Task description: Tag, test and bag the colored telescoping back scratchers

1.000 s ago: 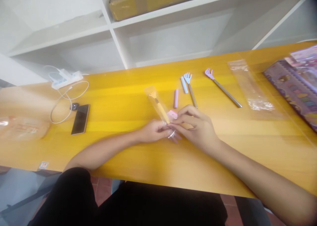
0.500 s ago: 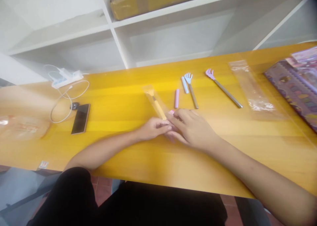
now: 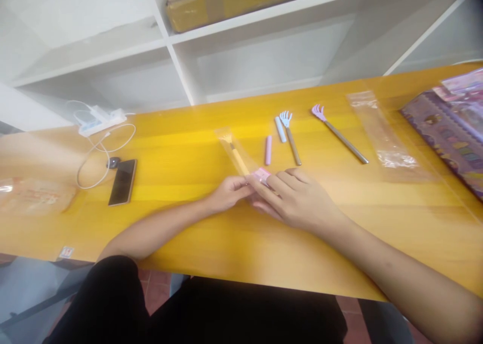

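Observation:
A yellow back scratcher (image 3: 240, 162) lies inside a clear plastic bag (image 3: 248, 158), its claw end pointing away from me. My left hand (image 3: 228, 193) pinches the near end of the bag between thumb and fingers. Fingers of my right hand (image 3: 292, 193) close on the same end, beside a small pink card (image 3: 261, 174). My fingers hide part of the bag's end. Just beyond my right hand are a purple handle sleeve (image 3: 268, 150), a light blue sleeve (image 3: 280, 129) and a blue-clawed back scratcher (image 3: 292, 138) with a metal rod.
A purple-clawed back scratcher (image 3: 341, 135) and an emptied clear bag (image 3: 383, 130) lie to the right, before a patterned purple box (image 3: 445, 138). At left are a phone (image 3: 123, 182), a power strip (image 3: 102, 122) with a white cable, and another plastic bag (image 3: 37, 195). White shelves (image 3: 260, 67) stand behind.
My fingers have shifted slightly at the bag's near end, and more of the pink card shows. My right hand's fingers are more bent. The bagged back scratcher stays nearly in place.

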A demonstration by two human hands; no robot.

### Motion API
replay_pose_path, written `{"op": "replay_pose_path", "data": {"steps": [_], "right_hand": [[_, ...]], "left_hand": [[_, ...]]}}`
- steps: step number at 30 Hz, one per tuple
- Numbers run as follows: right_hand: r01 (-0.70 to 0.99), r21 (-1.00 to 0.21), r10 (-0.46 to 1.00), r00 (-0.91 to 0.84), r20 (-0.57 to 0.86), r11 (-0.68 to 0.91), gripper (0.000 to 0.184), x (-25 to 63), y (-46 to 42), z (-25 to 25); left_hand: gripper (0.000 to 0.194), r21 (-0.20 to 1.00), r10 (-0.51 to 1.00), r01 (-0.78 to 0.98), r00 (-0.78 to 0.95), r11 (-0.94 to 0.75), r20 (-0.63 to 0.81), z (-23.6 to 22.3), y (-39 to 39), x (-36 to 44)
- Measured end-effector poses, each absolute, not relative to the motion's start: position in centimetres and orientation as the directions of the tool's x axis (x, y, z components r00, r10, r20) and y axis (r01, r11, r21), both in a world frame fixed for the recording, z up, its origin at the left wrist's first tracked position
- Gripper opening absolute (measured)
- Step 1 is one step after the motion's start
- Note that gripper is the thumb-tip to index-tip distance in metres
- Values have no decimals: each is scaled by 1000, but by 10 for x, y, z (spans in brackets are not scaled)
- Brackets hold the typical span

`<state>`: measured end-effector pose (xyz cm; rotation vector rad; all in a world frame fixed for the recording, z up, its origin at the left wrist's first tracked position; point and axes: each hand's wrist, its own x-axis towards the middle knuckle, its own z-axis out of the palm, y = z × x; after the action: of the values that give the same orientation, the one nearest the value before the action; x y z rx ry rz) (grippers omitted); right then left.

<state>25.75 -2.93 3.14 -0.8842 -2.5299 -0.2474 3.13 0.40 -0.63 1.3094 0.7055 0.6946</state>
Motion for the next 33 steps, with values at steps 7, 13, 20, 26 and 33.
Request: {"op": "replay_pose_path", "data": {"steps": [7,13,20,26,33], "right_hand": [[611,-65,541,-641,545,789,32,260,-24,27],[587,-235,592,-544,594,775,21,265,-18,16],[515,-108,454,-615,645,850,34,266,-23,16],[465,-189,451,-555,699,865,18,259,-20,17],[455,-378,583,-502,639,806,4,256,-15,9]], "left_hand": [[47,968,677,-108,732,228,-78,-2,4,28],[69,865,639,-187,747,466,-183,-7,13,32],[43,788,817,-390,528,476,-231,-2,16,40],[57,825,798,-335,565,455,-211,-8,15,40],[63,868,736,-253,655,428,-172,-15,15,39]]}}
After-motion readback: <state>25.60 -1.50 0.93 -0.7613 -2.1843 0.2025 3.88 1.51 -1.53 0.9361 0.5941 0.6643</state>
